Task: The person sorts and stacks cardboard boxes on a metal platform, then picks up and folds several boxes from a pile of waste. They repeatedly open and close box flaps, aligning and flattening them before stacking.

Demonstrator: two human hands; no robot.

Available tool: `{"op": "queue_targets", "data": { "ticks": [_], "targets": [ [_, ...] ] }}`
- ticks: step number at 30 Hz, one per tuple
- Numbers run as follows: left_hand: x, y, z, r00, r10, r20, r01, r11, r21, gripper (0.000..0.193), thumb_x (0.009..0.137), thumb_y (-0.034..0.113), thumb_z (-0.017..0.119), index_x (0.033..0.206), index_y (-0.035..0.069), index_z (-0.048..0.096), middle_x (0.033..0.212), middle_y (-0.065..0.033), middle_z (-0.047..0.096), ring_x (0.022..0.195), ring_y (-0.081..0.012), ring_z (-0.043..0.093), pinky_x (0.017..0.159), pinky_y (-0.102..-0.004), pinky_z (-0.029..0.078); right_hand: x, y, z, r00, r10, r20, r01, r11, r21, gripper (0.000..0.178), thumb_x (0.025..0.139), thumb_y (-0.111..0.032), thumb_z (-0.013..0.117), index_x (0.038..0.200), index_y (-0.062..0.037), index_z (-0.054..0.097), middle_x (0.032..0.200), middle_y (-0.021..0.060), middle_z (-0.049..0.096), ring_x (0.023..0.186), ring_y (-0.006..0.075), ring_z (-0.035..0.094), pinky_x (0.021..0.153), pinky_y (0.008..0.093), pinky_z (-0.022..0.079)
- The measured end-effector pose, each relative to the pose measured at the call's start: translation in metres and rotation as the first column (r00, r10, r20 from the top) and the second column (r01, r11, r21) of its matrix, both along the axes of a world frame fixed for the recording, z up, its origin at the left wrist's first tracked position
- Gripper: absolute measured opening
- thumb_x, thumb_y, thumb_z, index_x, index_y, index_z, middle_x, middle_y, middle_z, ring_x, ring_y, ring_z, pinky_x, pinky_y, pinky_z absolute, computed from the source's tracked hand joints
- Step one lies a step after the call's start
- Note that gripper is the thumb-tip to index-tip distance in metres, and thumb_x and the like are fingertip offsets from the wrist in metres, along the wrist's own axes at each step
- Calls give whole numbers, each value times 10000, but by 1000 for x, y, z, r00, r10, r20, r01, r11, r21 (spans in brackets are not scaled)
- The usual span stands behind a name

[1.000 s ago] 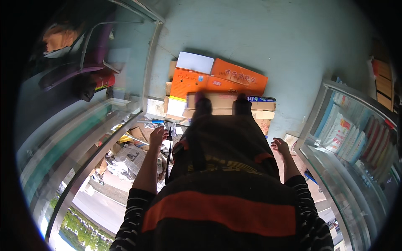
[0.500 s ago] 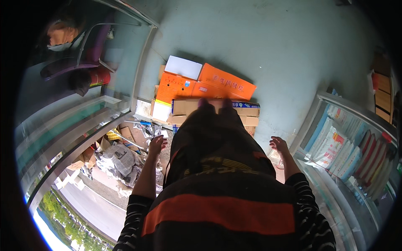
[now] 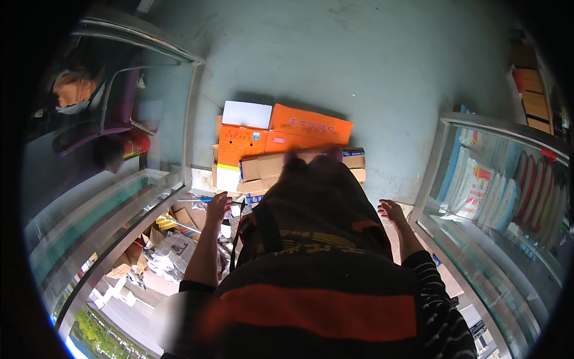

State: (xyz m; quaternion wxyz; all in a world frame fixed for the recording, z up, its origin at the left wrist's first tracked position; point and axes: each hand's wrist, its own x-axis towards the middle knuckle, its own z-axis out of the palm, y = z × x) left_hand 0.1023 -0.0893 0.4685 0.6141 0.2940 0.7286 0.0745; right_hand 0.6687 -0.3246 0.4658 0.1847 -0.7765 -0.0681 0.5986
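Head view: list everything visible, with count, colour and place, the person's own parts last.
Orange boxes: about three, orange, stacked on the floor ahead.
White box: one, white, on top of the stack at left.
Brown cartons: several, tan, below the orange ones.
Glass cabinet: one, metal-framed, at left, crumpled paper beneath.
Glass cabinet with packets: one, at right, packets white, blue and red.
Floor: grey-green.
Other person: one, upper left.
Left hand: empty, near the left cabinet.
Right hand: empty, near the right cabinet.

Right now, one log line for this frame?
left hand open, empty, over paper clutter | right hand open, empty, beside glass case | orange boxes ahead
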Motion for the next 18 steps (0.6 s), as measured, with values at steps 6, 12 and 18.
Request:
{"op": "queue_targets", "data": {
  "ticks": [6, 12, 18],
  "targets": [
    [3, -30, -14, 998, 58, -4, -58, 997, -41, 361, 924, 282, 524, 1206, 57, 522, 1000, -107, 643, 838, -181, 637, 701, -286, 506, 43, 6, 18, 992, 116, 44, -115, 993, -7, 298, 906, -206, 499, 1162, -72, 571, 942, 59, 648, 805, 145, 620, 686, 291, 490],
    [47, -59, -13, 987, 151, -48, -152, 988, -20, 368, 921, 293, 526, 1205, 60, 515, 1014, -97, 638, 858, -185, 634, 735, -312, 511, 117, 35, -2, 988, 154, 23, -156, 986, 64, 299, 907, -206, 500, 1164, -69, 567, 937, 64, 646, 792, 146, 619, 692, 285, 487],
    [108, -116, -23, 955, 285, -81, -284, 958, 31, 377, 921, 276, 521, 1227, 56, 509, 1020, -105, 639, 862, -183, 634, 735, -313, 508, 185, 52, -65, 987, 161, 23, -162, 985, 55, 320, 886, -223, 533, 1154, -52, 569, 917, 85, 649, 753, 142, 615, 665, 266, 490]
  ]
}}
